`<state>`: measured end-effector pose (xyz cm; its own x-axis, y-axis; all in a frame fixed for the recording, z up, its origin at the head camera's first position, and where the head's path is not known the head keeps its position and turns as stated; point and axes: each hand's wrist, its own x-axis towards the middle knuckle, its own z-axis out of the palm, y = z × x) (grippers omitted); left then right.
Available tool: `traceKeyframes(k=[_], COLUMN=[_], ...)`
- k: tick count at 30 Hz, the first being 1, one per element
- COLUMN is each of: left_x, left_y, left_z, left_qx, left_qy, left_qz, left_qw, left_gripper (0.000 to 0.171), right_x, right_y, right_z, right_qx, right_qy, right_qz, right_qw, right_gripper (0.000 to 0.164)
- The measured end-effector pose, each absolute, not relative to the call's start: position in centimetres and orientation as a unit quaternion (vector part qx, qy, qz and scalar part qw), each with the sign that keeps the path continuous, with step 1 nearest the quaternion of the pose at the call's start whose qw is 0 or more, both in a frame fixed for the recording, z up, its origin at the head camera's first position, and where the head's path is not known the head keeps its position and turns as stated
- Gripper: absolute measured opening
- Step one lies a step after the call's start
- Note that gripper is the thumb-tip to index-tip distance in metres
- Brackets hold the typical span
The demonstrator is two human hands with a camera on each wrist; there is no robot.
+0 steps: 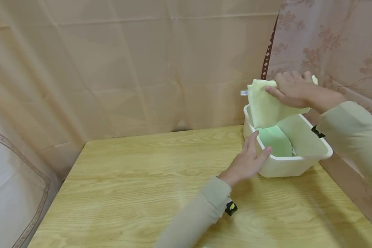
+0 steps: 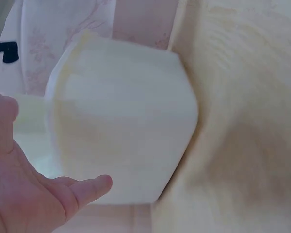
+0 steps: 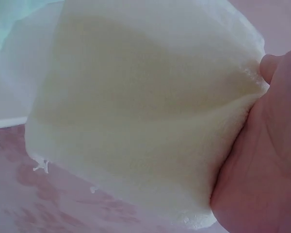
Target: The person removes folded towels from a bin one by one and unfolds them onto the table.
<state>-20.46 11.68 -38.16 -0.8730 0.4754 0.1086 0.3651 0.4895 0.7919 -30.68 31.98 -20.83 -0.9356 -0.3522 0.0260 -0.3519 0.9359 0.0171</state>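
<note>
Person, 2 arms in view. Long sleeves, pale beige-green, soft fabric, reaching to both wrists. Left sleeve [image 1: 201, 206]: small black device with a yellow spot strapped at the cuff. Right sleeve [image 1: 353, 134]: black strap at the cuff, faint dark lettering further up. Hands bare.

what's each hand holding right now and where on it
The right hand grips a folded pale yellow towel by its upper edge, above the white bin. The left hand steadies the bin's rim.
</note>
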Motion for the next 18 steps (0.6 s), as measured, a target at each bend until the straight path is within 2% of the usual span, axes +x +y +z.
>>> traceKeyframes(k=[8, 14, 18], left_x=[-22.7, -24.5, -25.3], left_y=[7.7, 3.6, 0.5], left_z=[-35.5, -33.4, -32.2], left_qx=[0.22, 0.223, 0.245], left_qy=[0.846, 0.789, 0.733], left_qz=[0.486, 0.57, 0.631], left_qw=[0.001, -0.054, -0.061], left_gripper=[0.077, 0.09, 0.093], right_x=[-29.0, -27.9, -27.3], right_y=[29.6, 26.0, 23.4], right_z=[-18.0, -17.2, -17.3], right_qx=[0.215, 0.257, 0.28], right_qy=[-0.974, -0.959, -0.95], right_qz=[0.033, 0.088, 0.117], right_qw=[0.07, 0.079, 0.08], right_gripper=[0.054, 0.049, 0.049])
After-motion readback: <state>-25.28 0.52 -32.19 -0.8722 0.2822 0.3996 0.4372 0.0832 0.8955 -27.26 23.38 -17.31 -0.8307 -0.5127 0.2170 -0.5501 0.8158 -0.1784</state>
